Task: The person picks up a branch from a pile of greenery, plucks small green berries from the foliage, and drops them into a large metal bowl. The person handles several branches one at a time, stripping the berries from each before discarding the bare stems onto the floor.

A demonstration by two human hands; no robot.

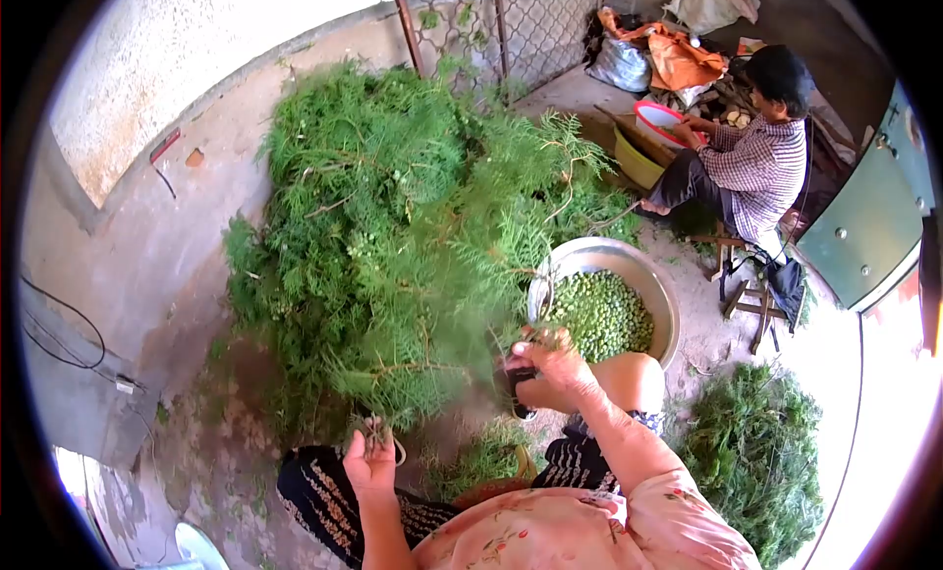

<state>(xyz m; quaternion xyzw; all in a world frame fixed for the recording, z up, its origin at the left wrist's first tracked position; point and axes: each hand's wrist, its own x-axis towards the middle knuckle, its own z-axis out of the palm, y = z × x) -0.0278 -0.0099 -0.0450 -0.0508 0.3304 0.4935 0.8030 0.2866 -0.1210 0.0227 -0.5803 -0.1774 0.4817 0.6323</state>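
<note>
My right hand (552,354) is closed around the stem end of a leafy conifer branch (470,251), held just left of the basin. The branch is smeared by motion. A wide metal basin (668,310) stands beyond my right knee, part-filled with small green seed cones (601,310). My left hand (371,462) is palm up above my left thigh, its fingers curled at the lower edge of the big heap of conifer branches (339,207). Something greyish shows at those fingertips, too small to make out.
Another person (761,148) sits at the upper right, hands at a red-rimmed white basin (660,123) above a yellow tub (638,160). A second pile of branches (754,457) lies at the lower right. A wire-mesh gate (550,30) and green metal door (869,212) border the yard.
</note>
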